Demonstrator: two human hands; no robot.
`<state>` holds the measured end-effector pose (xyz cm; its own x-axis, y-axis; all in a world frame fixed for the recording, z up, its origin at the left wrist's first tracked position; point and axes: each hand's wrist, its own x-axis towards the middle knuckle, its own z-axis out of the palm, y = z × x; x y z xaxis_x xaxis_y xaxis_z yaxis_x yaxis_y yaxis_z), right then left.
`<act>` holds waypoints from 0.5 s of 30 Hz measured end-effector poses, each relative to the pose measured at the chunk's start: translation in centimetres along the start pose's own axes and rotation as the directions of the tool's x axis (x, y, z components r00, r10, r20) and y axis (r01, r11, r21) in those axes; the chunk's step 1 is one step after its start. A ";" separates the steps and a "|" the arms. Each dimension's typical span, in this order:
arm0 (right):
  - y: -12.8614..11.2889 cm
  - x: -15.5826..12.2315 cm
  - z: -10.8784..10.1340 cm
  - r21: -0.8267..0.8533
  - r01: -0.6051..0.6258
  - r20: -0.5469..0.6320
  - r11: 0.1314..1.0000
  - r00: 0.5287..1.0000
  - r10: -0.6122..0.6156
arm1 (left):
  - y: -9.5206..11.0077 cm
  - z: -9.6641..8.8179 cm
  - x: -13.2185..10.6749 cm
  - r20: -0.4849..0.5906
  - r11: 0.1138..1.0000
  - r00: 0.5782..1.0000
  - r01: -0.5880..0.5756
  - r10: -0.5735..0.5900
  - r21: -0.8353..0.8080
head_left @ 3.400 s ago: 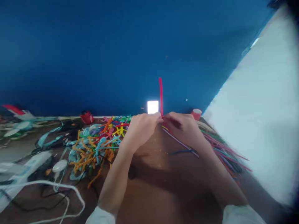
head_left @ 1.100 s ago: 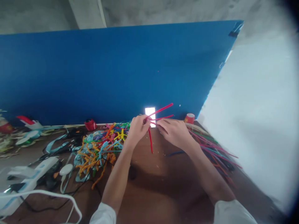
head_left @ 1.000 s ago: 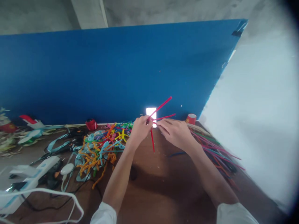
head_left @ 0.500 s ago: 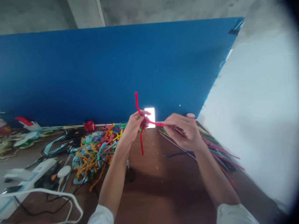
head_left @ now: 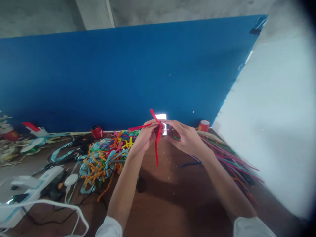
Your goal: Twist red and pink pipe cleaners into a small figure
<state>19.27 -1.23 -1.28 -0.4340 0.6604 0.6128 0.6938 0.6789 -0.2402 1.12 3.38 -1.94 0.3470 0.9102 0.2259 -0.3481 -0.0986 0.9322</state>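
Observation:
My left hand (head_left: 146, 136) and my right hand (head_left: 184, 139) meet above the brown table (head_left: 172, 197), both pinched on a red pipe cleaner (head_left: 156, 151). One end hangs straight down from my fingers. Another end sticks out to the left and a short end points up. A heap of twisted pipe cleaners (head_left: 105, 158) in many colours lies just left of my left hand. Straight pipe cleaners (head_left: 229, 161) lie fanned out to the right of my right hand.
A blue board (head_left: 123, 75) stands along the table's far edge, with a bright white rectangle (head_left: 161, 123) at its foot. A red cup (head_left: 203, 125) sits at the back right, a small red object (head_left: 96, 132) at the back. White cables, a power strip (head_left: 32, 191) and ribbons lie left.
My hands have come closer together. The red pipe cleaner's upper end, which pointed up and right, then up and left, now shows as a short upright end and a branch to the left.

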 end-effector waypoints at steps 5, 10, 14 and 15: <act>-0.5 0.1 0.4 0.024 0.050 -0.029 0.998 0.998 -0.050 | -0.6 0.2 0.0 0.062 0.994 0.997 -0.043 0.037 0.096; -0.2 -0.1 0.8 0.027 0.054 -0.071 0.998 0.996 -0.052 | -1.2 0.2 -0.1 0.084 0.992 0.996 -0.047 0.037 0.120; 0.2 -0.1 0.9 0.086 0.051 -0.130 0.995 0.991 -0.040 | -1.3 0.3 0.0 0.074 0.989 0.997 0.012 -0.023 0.149; 0.4 0.0 0.8 0.121 0.044 -0.150 0.992 0.988 -0.025 | -1.1 0.3 0.0 0.091 0.984 0.995 0.031 -0.048 0.177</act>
<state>19.06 -0.71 -2.01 -0.3603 0.5872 0.7249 0.5993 0.7412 -0.3024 1.76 3.40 -2.91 0.4412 0.8735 0.2058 -0.1773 -0.1399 0.9742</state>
